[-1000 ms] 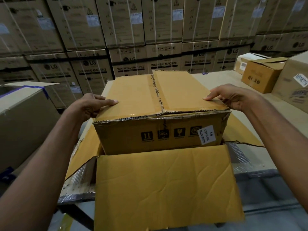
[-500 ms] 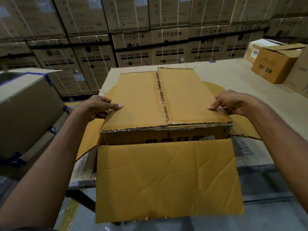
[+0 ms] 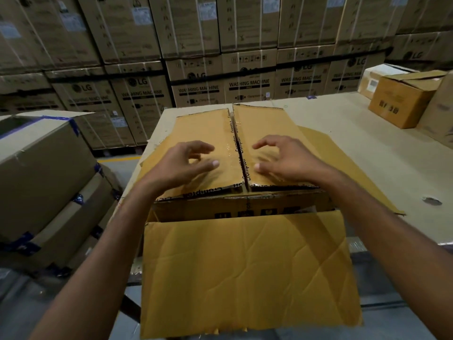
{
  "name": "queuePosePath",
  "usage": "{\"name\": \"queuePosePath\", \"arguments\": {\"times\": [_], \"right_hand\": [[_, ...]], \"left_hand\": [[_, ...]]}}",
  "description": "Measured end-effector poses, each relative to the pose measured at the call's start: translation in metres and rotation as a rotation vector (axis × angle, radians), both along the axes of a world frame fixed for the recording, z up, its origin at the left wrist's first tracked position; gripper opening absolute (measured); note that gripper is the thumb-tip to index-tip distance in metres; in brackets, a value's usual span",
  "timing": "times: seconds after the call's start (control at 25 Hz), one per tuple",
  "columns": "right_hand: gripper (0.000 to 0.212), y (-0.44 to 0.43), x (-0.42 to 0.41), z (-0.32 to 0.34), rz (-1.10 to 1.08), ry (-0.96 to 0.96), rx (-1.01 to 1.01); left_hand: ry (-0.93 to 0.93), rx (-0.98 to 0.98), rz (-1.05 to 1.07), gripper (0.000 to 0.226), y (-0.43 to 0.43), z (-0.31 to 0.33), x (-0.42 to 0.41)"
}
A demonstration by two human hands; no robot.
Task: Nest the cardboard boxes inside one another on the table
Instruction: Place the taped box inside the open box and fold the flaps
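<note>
— What does the box in the middle look like?

— The inner box (image 3: 220, 148) is yellow-brown cardboard, its two top flaps folded shut and meeting at a centre seam with clear tape and black printed lettering along it. The seam gapes a little at the near end. A row of black handling symbols shows on its near side, mostly hidden.

— And where is it?

— Sunk into the outer box (image 3: 247, 271), a larger carton of the same colour on the near end of the table (image 3: 367, 153). Only the top strip of the inner one stands above the opening. The outer box's near flap hangs toward the camera, creased, and its side flaps lie spread on the table.

— The hands?

— The left hand (image 3: 186, 163) is on the left flap, the right hand (image 3: 282, 160) on the right flap, either side of the seam. Fingers are spread and loosely curled, gripping nothing; blur hides whether the tips press down.

— Around it?

— Another brown carton (image 3: 402, 99) stands far right on the table, taped boxes (image 3: 44, 173) are stacked at left, and a wall of washing machine cartons (image 3: 247, 77) rises behind.
</note>
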State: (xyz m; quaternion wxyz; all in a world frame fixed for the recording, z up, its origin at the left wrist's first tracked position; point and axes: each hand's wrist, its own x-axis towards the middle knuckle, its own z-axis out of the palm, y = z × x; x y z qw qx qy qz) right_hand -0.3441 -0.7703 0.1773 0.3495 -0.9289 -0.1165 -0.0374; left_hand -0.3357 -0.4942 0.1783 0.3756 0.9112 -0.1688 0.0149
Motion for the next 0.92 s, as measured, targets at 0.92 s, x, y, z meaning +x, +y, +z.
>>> {"name": "queuePosePath", "arguments": {"times": [0.92], "right_hand": [[0.047, 0.197, 0.024, -0.009, 0.452, 0.091, 0.203]], "left_hand": [[-0.744, -0.446, 0.681, 0.045, 0.067, -0.048, -0.088]]}}
